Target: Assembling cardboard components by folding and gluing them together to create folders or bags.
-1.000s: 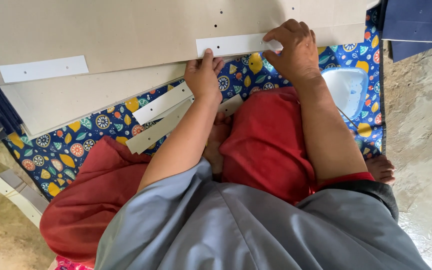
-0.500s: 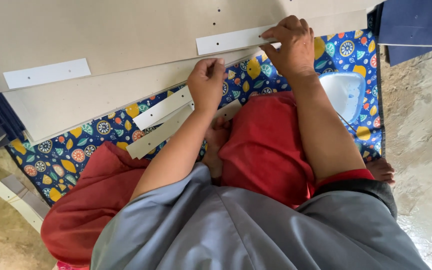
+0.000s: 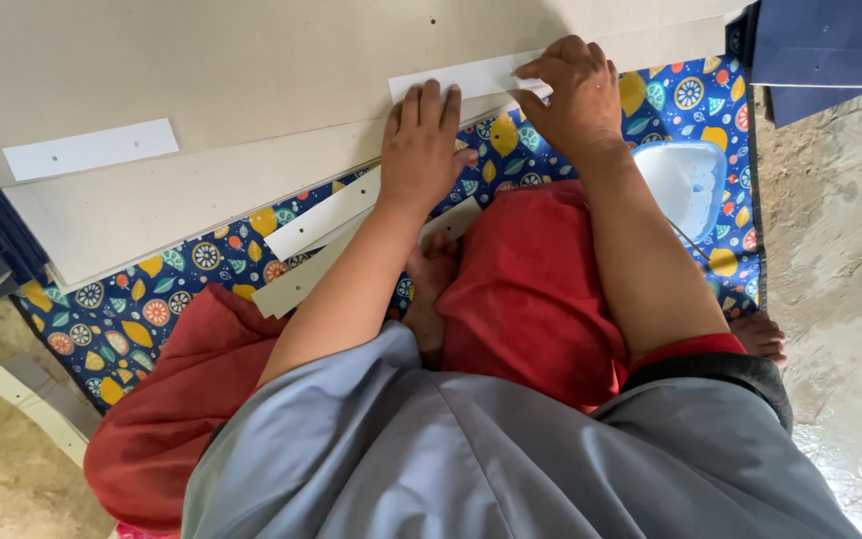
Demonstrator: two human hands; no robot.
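Observation:
A large beige cardboard sheet lies on another one before me. A white paper strip sits on its near edge. My left hand lies flat, fingers pressing the strip's left end. My right hand presses and pinches the strip's right part with bent fingers. A second white strip with small holes is stuck on the sheet further left.
Loose white and beige strips lie on the patterned blue mat under my left arm. A pale blue plastic container stands right of my right arm. Dark blue boards lie at top right. More strips rest on the bare floor at left.
My left hand has moved up from the mat's edge onto the white strip and flattened. My right hand stays on the strip's right part.

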